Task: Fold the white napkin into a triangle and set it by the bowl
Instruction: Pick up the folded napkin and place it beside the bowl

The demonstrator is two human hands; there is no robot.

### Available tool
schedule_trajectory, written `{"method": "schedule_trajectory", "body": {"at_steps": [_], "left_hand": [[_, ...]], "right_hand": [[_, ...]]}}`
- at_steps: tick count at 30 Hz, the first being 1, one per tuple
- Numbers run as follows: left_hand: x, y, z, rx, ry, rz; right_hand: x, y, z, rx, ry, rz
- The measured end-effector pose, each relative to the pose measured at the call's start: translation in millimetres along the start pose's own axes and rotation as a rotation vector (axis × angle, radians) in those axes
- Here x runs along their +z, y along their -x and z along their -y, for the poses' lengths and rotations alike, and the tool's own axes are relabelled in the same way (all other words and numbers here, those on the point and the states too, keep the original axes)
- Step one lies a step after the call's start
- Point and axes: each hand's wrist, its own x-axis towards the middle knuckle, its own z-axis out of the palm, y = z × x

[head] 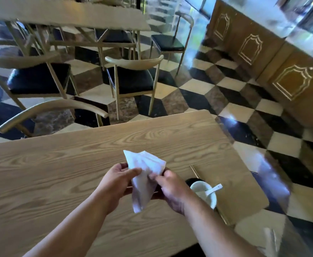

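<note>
Wood table point(63, 173), both hands, left hand point(115, 179) and right hand point(170, 190), pinch white napkin point(144, 175) midair to crease it, bowl point(205, 194) close beside for placing

Both hands, left hand point(115, 179) and right hand point(170, 190), pinch a white napkin point(142, 175) | above wooden table point(59, 173) | white bowl point(205, 193) just right

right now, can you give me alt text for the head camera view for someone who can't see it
Two bare hands, the left hand and right hand, hold a partly folded white paper napkin above a light wooden table. To the right sit a small white bowl with a white spoon and wooden chopsticks; chairs stand beyond on a checkered floor.
</note>
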Motion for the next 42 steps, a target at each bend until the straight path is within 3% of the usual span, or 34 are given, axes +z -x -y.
{"method": "schedule_trajectory", "body": {"at_steps": [13, 25, 42], "left_hand": [[168.7, -48.3, -25.2, 0.042, -0.064, 0.129], [291.4, -99.9, -20.8, 0.076, -0.229, 0.246], [388.6, -201.5, 28.3, 0.153, -0.903, 0.286]], "right_hand": [[-144.1, 55.5, 17.2, -0.031, -0.168, -0.011], [-264.0, 67.0, 14.2, -0.062, -0.206, -0.244], [-389.4, 27.5, -69.2, 0.038, -0.175, -0.508]]}}
